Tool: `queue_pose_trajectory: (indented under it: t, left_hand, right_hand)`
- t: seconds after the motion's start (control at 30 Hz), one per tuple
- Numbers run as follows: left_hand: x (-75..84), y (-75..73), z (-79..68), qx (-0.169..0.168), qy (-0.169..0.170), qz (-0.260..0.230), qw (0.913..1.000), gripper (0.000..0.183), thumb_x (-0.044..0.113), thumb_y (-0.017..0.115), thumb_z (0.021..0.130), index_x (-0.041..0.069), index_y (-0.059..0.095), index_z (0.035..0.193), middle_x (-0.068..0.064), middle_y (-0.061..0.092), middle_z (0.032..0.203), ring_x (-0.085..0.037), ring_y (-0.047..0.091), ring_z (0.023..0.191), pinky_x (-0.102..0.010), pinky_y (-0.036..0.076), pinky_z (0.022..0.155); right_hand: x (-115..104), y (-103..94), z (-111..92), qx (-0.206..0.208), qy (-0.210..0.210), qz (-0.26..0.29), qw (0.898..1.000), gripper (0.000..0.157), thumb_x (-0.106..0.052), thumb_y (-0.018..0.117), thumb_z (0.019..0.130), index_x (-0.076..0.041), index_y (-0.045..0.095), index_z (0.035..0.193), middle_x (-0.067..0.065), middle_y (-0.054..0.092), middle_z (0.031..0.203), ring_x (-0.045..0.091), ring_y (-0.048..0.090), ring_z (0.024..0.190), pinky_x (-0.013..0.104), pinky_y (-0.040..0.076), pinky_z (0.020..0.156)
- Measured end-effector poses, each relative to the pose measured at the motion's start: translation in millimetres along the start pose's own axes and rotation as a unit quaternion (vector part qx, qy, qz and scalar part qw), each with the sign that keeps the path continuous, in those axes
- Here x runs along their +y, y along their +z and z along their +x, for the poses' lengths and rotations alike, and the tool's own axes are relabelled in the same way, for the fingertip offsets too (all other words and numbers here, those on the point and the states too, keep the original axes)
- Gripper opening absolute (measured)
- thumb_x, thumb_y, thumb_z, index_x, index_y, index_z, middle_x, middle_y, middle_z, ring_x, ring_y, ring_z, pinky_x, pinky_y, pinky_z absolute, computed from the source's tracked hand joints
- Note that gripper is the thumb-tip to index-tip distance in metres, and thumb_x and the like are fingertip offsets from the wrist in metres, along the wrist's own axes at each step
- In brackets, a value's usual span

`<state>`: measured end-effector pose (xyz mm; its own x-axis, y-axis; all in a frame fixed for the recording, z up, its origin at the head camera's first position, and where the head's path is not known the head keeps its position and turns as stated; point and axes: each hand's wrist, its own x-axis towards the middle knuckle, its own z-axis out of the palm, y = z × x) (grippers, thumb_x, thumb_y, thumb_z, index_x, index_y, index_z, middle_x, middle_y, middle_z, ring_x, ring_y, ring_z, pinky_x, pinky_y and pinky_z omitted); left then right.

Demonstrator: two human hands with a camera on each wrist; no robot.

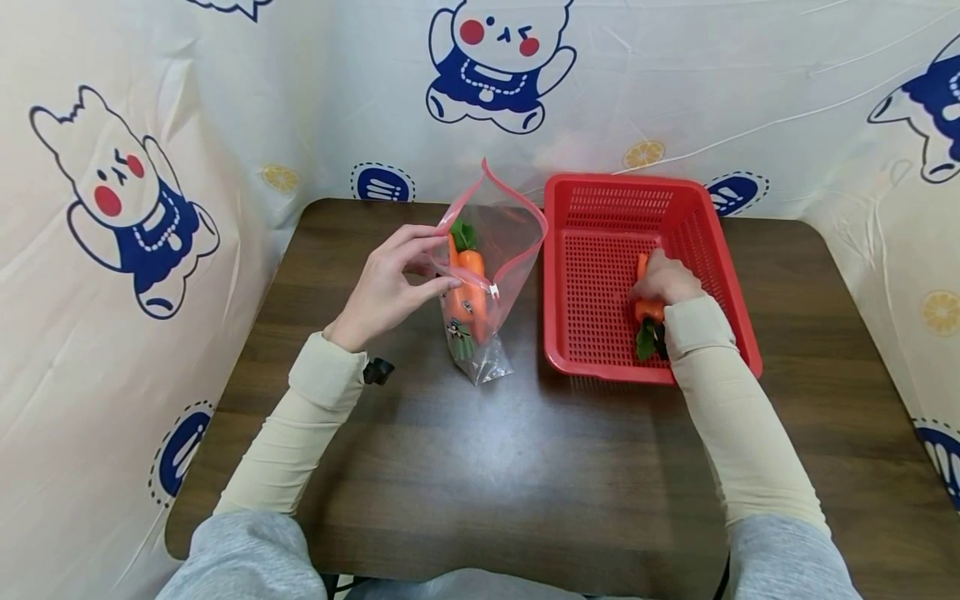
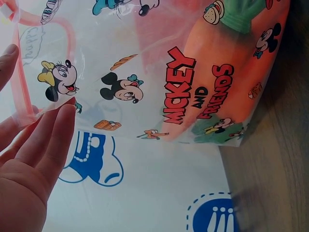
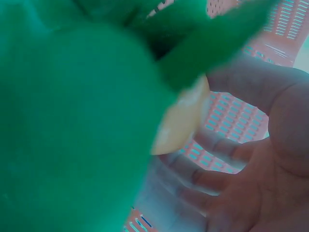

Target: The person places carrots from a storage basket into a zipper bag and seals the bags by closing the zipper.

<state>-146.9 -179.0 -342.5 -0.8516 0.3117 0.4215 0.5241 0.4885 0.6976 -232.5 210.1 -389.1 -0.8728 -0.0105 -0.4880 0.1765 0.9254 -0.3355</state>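
My left hand (image 1: 390, 283) grips the pink-edged mouth of a clear zip bag (image 1: 517, 233), which stands open on the table. Inside the bag are orange carrots (image 1: 472, 267) with green tops; cartoon prints cover its side in the left wrist view. Over in the red basket (image 1: 555, 275), my right hand (image 1: 667, 279) has its fingers around a carrot (image 1: 649, 312) with green leaves (image 1: 646, 340). Up close in the right wrist view, blurred leaves (image 3: 77, 121) hide much of that carrot, and its pale orange body (image 3: 181, 123) shows between thumb and fingers.
The bag and basket stand side by side on a dark wooden table (image 1: 480, 467). A white cloth (image 1: 360, 100) with cartoon prints hangs behind the table and along both sides. The basket's raised walls surround my right hand.
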Motion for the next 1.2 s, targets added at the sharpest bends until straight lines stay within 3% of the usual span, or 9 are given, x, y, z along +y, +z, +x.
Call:
queue_pose_trajectory:
  t: [0.2, 0.3, 0.47, 0.63, 0.8, 1.2]
  left_hand:
    - [-0.1, -0.4, -0.2, -0.002, -0.003, 0.001, 1.0000, 0.051, 0.014, 0.081, 0.077, 0.005, 0.063, 0.124, -0.008, 0.058, 0.122, -0.018, 0.063, 0.084, -0.037, 0.057, 0.082]
    - [0.0, -0.5, -0.5, -0.002, -0.004, 0.002, 1.0000, 0.051, 0.014, 0.081, 0.077, 0.004, 0.063, 0.124, -0.008, 0.058, 0.122, -0.019, 0.063, 0.084, -0.037, 0.057, 0.082]
    - [-0.2, -0.9, -0.9, -0.002, -0.005, 0.003, 1.0000, 0.051, 0.014, 0.081, 0.077, 0.005, 0.063, 0.124, -0.007, 0.058, 0.121, -0.018, 0.063, 0.084, -0.037, 0.057, 0.082]
    - [-0.8, -1.0, -1.2, -0.001, -0.001, 0.003, 1.0000, 0.051, 0.014, 0.081, 0.077, 0.005, 0.063, 0.124, -0.007, 0.059, 0.121, -0.018, 0.064, 0.084, -0.037, 0.057, 0.082]
    - [-1.0, -1.1, -1.6, -0.001, -0.002, 0.004, 1.0000, 0.051, 0.014, 0.081, 0.077, 0.005, 0.063, 0.124, -0.008, 0.058, 0.122, -0.018, 0.063, 0.084, -0.037, 0.057, 0.082]
    - [-1.2, -1.2, -2.1, -0.001, -0.005, 0.001, 1.0000, 0.051, 0.014, 0.081, 0.077, 0.005, 0.063, 0.124, -0.008, 0.058, 0.122, -0.019, 0.063, 0.083, -0.038, 0.057, 0.082]
  right_hand:
    - [-1.9, -1.1, 1.9, 0.009, 0.010, -0.011, 1.000, 0.065, -0.027, 0.066, 0.086, 0.003, 0.029, 0.131, 0.025, 0.050, 0.105, 0.040, 0.052, 0.092, 0.057, 0.042, 0.084]
    - [-3.3, -1.7, 2.2, 0.014, 0.012, -0.017, 1.000, 0.077, -0.029, 0.066, 0.086, 0.003, 0.022, 0.141, 0.027, 0.050, 0.108, 0.042, 0.051, 0.095, 0.062, 0.040, 0.089]
    - [-5.2, -1.4, 2.7, 0.028, 0.003, -0.024, 0.999, 0.086, -0.030, 0.065, 0.087, 0.002, 0.014, 0.148, 0.027, 0.051, 0.108, 0.042, 0.051, 0.095, 0.063, 0.040, 0.089]
    - [-7.6, -2.9, 1.0, 0.035, -0.006, -0.018, 0.999, 0.078, -0.030, 0.065, 0.087, 0.001, 0.020, 0.143, 0.027, 0.052, 0.109, 0.043, 0.053, 0.096, 0.064, 0.040, 0.089]
    - [-11.7, -3.3, -3.0, 0.059, -0.011, -0.019, 0.998, 0.064, -0.031, 0.068, 0.086, 0.000, 0.031, 0.127, 0.024, 0.053, 0.105, 0.040, 0.054, 0.091, 0.058, 0.044, 0.082]
    - [-19.6, -5.8, -5.9, 0.090, -0.015, -0.017, 0.996, 0.064, -0.031, 0.067, 0.087, 0.000, 0.031, 0.129, 0.024, 0.051, 0.104, 0.040, 0.055, 0.088, 0.055, 0.046, 0.075]
